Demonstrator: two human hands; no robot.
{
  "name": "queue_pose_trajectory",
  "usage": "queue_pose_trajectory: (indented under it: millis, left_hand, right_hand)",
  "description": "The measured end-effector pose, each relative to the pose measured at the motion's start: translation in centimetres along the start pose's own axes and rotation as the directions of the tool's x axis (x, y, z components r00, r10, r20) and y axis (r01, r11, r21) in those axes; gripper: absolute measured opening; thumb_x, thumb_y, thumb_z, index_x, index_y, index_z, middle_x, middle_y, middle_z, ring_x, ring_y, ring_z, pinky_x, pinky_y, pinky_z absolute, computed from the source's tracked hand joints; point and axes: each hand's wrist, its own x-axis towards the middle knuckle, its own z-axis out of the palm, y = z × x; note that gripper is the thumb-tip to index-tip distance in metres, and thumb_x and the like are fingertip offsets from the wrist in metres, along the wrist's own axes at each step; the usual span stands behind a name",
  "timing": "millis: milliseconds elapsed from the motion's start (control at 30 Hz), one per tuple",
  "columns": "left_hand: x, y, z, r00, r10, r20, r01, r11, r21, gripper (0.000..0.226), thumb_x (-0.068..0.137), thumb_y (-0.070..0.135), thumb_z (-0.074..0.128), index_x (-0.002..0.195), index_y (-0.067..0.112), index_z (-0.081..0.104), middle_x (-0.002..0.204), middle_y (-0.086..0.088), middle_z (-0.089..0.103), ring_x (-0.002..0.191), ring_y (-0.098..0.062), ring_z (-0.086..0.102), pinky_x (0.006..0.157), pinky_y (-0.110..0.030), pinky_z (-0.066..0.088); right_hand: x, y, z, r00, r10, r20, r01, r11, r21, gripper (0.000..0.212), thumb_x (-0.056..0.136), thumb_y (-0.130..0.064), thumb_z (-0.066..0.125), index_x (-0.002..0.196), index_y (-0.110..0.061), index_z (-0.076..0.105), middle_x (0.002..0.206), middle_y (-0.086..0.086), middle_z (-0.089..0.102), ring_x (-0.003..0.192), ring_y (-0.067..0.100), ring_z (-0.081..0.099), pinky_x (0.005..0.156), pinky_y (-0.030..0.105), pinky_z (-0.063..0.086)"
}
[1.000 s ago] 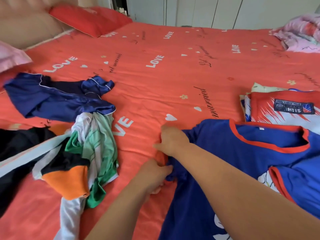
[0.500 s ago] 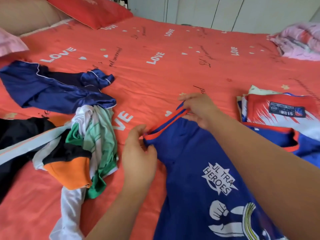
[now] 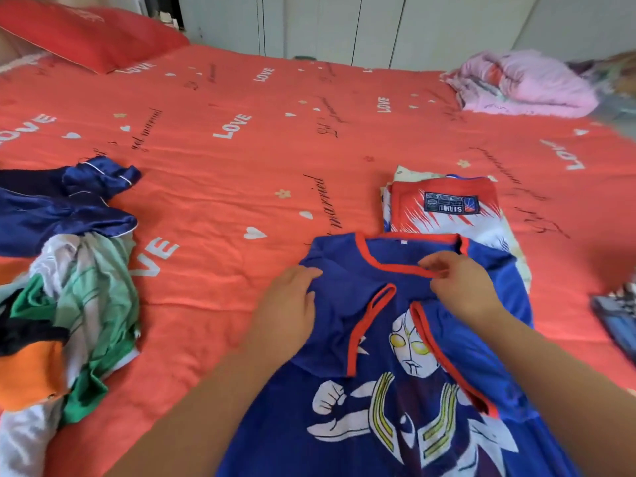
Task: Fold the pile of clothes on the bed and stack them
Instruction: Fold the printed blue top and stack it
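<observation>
left hand [image 3: 285,304] flat on blue shirt [image 3: 337,332], right hand [image 3: 461,290] pinching its collar [image 3: 389,266]

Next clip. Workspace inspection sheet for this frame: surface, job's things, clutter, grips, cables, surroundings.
Surface: bed sheet, orange-red with LOVE print, wrinkled.
Job's things: blue shirt spread print-up, both sides folded inward; folded stack just beyond its collar; unfolded pile at left, navy satin garment on its far side.
Clutter: pink bundle far right; dark patterned item at right edge, unclear.
Grips: left grip rests flat on the shirt's folded side; right grip pinches its red neckline.
Cables: nothing seen.
Surroundings: red pillow far left; pale cupboard doors behind the bed.
</observation>
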Motion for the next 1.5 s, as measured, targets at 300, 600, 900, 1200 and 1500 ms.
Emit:
queue_pose_trajectory:
  millis: [300,600,900,1200,1500]
  left_hand:
    - [9.7,-2.6,3.4,0.887,-0.102,0.451,-0.082,0.925,0.371,0.049,0.093,0.015,0.047,0.138,0.034,0.038,0.141,0.008,0.043,0.130,-0.022,0.035,0.106,-0.034,0.027]
    - [14.1,-5.7,1.7,0.851,-0.183,0.492,-0.038,0.913,0.406,0.012,0.087,0.026,0.062,0.095,0.019,0.068,0.089,0.008,0.059,0.098,-0.015,0.055,0.083,-0.027,0.036]
    - [13.3,-7.6,2.2,0.940,-0.269,0.209,0.212,0.942,0.260,0.011,0.086,0.009,0.059,0.090,0.007,0.069,0.097,-0.011,0.067,0.086,-0.022,0.057,0.067,-0.023,0.032]
    - [12.2,-7.2,2.7,0.964,-0.264,0.020,0.253,0.940,0.228,0.033,0.094,0.018,0.051,0.125,0.006,0.055,0.127,-0.019,0.050,0.116,-0.033,0.048,0.095,-0.034,0.036]
    - [13.2,-6.2,4.7,0.929,-0.155,0.335,-0.012,0.894,0.447,0.055,0.095,0.040,0.042,0.141,0.013,0.033,0.139,-0.014,0.044,0.127,-0.032,0.040,0.102,-0.041,0.034]
  right_hand:
    - [3.6,7.2,-5.0,0.987,-0.114,-0.112,0.081,0.961,-0.264,0.048,0.070,0.015,0.050,0.111,-0.005,0.066,0.113,0.025,0.058,0.100,0.039,0.055,0.083,0.032,0.038]
    - [1.3,-0.4,3.0,0.875,-0.467,0.126,0.471,0.882,-0.003,0.029,0.082,-0.036,0.060,0.105,-0.021,0.069,0.104,-0.004,0.066,0.102,0.014,0.057,0.088,0.015,0.030]
    - [-6.8,-4.0,8.6,0.621,-0.705,0.343,0.762,0.646,-0.051,0.034,0.074,-0.052,0.057,0.100,-0.031,0.064,0.083,-0.013,0.062,0.077,0.009,0.059,0.067,0.021,0.048]
    - [-6.8,-3.2,6.8,0.694,-0.577,0.430,0.641,0.768,-0.005,0.044,0.086,-0.004,0.048,0.123,-0.027,0.054,0.108,0.001,0.051,0.103,0.026,0.051,0.082,0.037,0.045]
    - [6.8,8.7,-5.0,0.989,-0.136,-0.050,0.103,0.902,-0.420,0.062,0.080,-0.003,0.060,0.138,-0.016,0.042,0.137,0.013,0.044,0.124,0.034,0.038,0.101,0.041,0.038]
